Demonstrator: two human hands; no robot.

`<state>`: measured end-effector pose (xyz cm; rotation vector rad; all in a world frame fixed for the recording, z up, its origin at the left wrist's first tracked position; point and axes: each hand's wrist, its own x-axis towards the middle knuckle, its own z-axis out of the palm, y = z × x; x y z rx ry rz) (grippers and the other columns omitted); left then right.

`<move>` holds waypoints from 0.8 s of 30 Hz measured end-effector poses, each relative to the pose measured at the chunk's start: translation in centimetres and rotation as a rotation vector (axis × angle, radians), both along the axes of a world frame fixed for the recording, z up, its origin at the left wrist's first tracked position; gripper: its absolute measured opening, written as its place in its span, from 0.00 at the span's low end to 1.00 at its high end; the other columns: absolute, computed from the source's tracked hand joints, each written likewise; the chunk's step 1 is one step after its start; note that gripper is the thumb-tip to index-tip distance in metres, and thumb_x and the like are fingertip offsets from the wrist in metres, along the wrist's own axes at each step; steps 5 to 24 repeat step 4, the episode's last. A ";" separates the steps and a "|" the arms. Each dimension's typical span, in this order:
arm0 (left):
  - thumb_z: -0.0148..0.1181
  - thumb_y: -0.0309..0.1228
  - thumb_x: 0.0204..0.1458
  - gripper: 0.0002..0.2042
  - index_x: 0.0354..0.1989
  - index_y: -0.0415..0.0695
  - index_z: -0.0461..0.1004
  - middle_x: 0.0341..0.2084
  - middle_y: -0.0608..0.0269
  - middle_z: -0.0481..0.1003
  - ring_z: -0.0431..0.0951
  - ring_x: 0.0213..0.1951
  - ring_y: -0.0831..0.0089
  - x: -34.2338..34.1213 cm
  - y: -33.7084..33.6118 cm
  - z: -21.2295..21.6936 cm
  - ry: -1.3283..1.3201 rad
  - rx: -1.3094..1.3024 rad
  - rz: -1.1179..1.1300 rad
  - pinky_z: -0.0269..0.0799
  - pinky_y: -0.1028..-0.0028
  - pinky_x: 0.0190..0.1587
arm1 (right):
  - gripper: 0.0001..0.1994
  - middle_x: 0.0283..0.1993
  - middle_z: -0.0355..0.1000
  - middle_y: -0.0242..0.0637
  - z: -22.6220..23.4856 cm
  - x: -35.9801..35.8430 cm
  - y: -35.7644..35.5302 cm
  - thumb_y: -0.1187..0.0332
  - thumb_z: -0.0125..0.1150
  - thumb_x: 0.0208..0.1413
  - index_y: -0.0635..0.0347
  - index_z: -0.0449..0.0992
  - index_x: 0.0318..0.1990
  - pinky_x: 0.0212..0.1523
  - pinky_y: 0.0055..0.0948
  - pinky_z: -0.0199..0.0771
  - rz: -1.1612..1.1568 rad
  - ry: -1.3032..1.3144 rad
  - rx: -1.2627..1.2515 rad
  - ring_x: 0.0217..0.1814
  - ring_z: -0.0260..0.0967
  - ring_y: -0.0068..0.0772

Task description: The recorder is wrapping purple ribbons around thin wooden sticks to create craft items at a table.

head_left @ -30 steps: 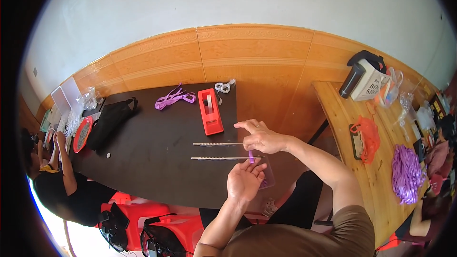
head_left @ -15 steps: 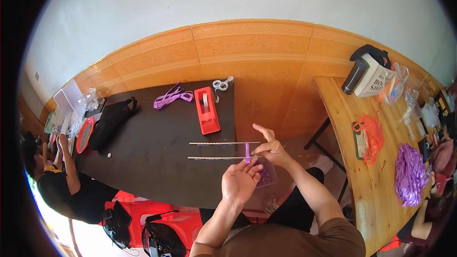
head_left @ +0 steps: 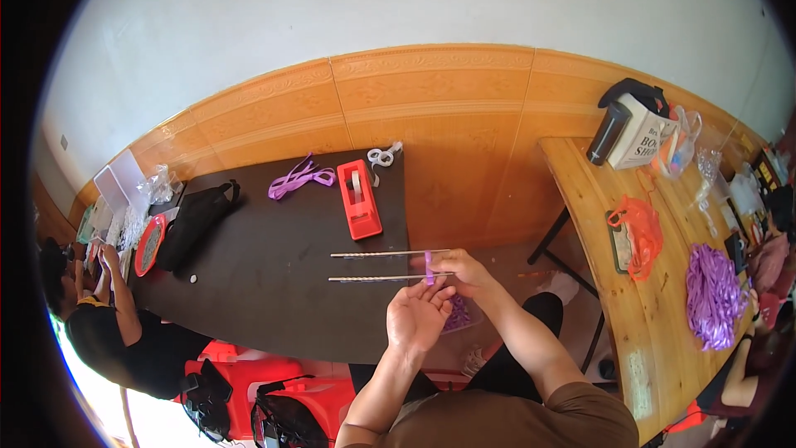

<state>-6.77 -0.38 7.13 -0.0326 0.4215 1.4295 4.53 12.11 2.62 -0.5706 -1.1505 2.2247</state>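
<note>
Two thin metal rods [head_left: 365,279], twisted along their left parts, stick out side by side past the right edge of the dark table. A purple ribbon [head_left: 429,267] spans both rods near their right ends. My left hand [head_left: 412,315], palm up with loosely bent fingers, has its thumb side at the ribbon's lower end and appears to pinch it. From the right, my right hand [head_left: 464,272] closes its fingers against the ribbon and the rod ends; its grip is partly hidden. Below my hands, a clear tub [head_left: 458,315] with purple pieces is partly covered.
On the dark table [head_left: 274,282] lie a red tape dispenser [head_left: 359,203], purple ribbon loops [head_left: 300,178], white scissors [head_left: 380,156] and a black bag [head_left: 199,224]. A wooden table [head_left: 593,199] at right bears a purple ribbon bundle [head_left: 715,294]. A person [head_left: 124,336] sits at left.
My right hand's raised, spread fingers have come down and closed at the ribbon. My left hand stays nearly in place below it. The view has shifted slightly.
</note>
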 end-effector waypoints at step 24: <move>0.46 0.33 0.50 0.17 0.45 0.34 0.64 0.46 0.49 0.68 0.69 0.44 0.57 -0.6 -0.3 0.3 0.032 0.003 0.002 0.64 0.67 0.44 | 0.23 0.50 0.70 0.48 -2.4 1.5 0.3 0.71 0.58 0.51 0.72 0.66 0.54 0.55 0.41 0.67 -0.123 0.084 -0.184 0.53 0.67 0.42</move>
